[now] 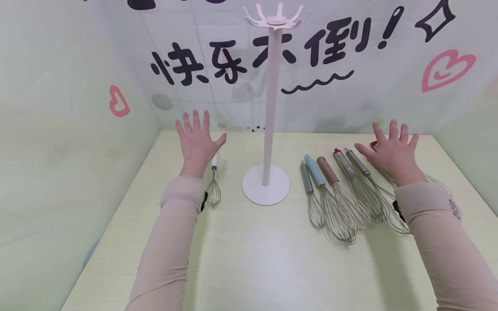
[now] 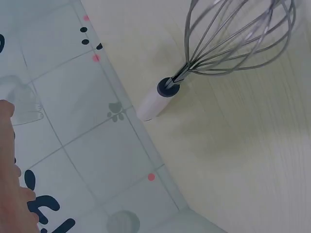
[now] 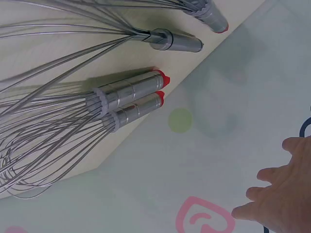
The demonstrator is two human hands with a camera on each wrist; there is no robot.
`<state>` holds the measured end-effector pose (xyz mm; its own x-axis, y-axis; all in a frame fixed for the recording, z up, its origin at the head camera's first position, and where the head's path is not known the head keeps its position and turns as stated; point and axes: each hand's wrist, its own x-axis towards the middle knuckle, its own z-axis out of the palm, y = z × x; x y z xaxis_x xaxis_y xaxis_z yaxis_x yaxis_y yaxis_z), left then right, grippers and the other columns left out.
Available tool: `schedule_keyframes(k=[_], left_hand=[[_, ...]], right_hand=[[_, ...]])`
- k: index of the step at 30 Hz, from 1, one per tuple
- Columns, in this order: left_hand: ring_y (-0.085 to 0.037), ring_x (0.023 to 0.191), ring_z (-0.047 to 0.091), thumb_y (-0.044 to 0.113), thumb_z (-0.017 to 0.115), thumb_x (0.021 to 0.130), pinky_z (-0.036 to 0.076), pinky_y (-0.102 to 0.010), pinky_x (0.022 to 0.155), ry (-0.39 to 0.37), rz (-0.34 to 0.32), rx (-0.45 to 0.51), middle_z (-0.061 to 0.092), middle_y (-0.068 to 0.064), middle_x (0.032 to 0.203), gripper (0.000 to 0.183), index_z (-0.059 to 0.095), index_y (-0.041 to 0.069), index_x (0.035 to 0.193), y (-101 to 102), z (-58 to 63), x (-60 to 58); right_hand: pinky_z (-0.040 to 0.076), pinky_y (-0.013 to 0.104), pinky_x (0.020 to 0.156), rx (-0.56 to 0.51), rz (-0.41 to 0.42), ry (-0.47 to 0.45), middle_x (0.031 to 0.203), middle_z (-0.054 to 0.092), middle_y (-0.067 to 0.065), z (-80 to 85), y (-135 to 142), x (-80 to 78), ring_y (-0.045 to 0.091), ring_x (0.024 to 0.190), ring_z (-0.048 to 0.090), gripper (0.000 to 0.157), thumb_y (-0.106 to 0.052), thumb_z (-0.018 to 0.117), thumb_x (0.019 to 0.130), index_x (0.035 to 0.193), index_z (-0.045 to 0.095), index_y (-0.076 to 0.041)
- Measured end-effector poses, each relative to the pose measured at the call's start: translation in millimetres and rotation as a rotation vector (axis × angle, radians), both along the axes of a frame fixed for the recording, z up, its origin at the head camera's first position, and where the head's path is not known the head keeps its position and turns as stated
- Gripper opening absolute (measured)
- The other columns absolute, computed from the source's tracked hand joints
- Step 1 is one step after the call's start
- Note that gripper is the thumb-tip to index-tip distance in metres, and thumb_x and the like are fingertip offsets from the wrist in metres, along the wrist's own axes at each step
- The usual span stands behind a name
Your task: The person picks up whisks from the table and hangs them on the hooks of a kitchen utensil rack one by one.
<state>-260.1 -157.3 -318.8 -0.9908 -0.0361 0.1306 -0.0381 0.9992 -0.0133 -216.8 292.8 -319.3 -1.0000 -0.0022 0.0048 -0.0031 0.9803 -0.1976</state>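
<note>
My left hand (image 1: 197,144) is held out with fingers spread, above a small whisk (image 1: 214,185) with a white handle. In the left wrist view that whisk's handle (image 2: 158,99) points toward the back wall. Fingers spread too, my right hand (image 1: 394,155) hovers over the right end of a row of whisks. Its nearest whisks have steel handles with red tips, two of them side by side in the right wrist view, the upper handle (image 3: 129,91) and the lower handle (image 3: 136,110). My forearm and hand partly hide these in the head view. Neither hand holds anything.
A white stand (image 1: 268,185) with a round base and a crown of upturned hooks (image 1: 277,19) rises mid-table. Right of it lie a small steel whisk (image 1: 307,179), a blue-handled whisk (image 1: 315,170) and a brown-handled whisk (image 1: 328,169). Printed walls enclose the table (image 1: 249,259).
</note>
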Motion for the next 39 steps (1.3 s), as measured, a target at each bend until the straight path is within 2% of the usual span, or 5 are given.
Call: schedule_keyframes(k=[9, 18, 26, 33, 39], left_hand=[[-0.039, 0.148, 0.011, 0.06, 0.035, 0.094, 0.002, -0.056, 0.123, 0.058, -0.045, 0.057, 0.022, -0.019, 0.158, 0.079, 0.013, 0.012, 0.154, 15, 5.9, 1.8], [-0.035, 0.138, 0.037, 0.043, 0.04, 0.098, 0.023, -0.049, 0.121, 0.244, -0.146, 0.186, 0.048, -0.017, 0.142, 0.061, 0.035, 0.006, 0.146, 38, 14.4, 10.3], [-0.032, 0.122, 0.055, 0.033, 0.048, 0.097, 0.042, -0.04, 0.11, 0.414, -0.241, 0.35, 0.06, -0.018, 0.128, 0.049, 0.049, 0.002, 0.135, 57, 18.9, 18.7], [-0.029, 0.115, 0.059, 0.029, 0.048, 0.098, 0.053, -0.042, 0.094, 0.402, -0.274, 0.557, 0.063, -0.013, 0.125, 0.043, 0.052, 0.007, 0.134, 72, 27.2, 25.2], [-0.025, 0.117, 0.059, 0.026, 0.048, 0.098, 0.051, -0.039, 0.098, 0.401, -0.354, 0.664, 0.064, -0.01, 0.124, 0.041, 0.052, 0.009, 0.135, 83, 32.9, 30.3]], right_hand=[[0.02, 0.075, 0.106, -0.149, 0.034, -0.091, 0.149, 0.005, 0.042, 9.3, -18, -2.1, 0.063, 0.133, 0.011, 0.089, -0.058, 0.038, 0.095, 0.151, 0.004, 0.001], [0.026, 0.068, 0.108, -0.257, 0.09, -0.235, 0.148, 0.017, 0.04, 18.0, -46, -6.2, 0.056, 0.134, 0.021, 0.076, -0.04, 0.041, 0.1, 0.149, 0.009, 0.007], [0.035, 0.064, 0.106, -0.361, 0.104, -0.318, 0.145, 0.03, 0.036, 20.8, -69, -3.7, 0.052, 0.131, 0.034, 0.068, -0.034, 0.043, 0.1, 0.15, 0.016, 0.003], [0.035, 0.059, 0.111, -0.541, 0.115, -0.394, 0.147, 0.031, 0.034, 16.6, -83, -1.9, 0.048, 0.132, 0.038, 0.065, -0.03, 0.044, 0.101, 0.15, 0.016, 0.003], [0.038, 0.05, 0.113, -0.688, 0.107, -0.451, 0.146, 0.034, 0.031, 9.0, -92, -1.9, 0.043, 0.132, 0.041, 0.061, -0.024, 0.041, 0.102, 0.149, 0.016, 0.006]])
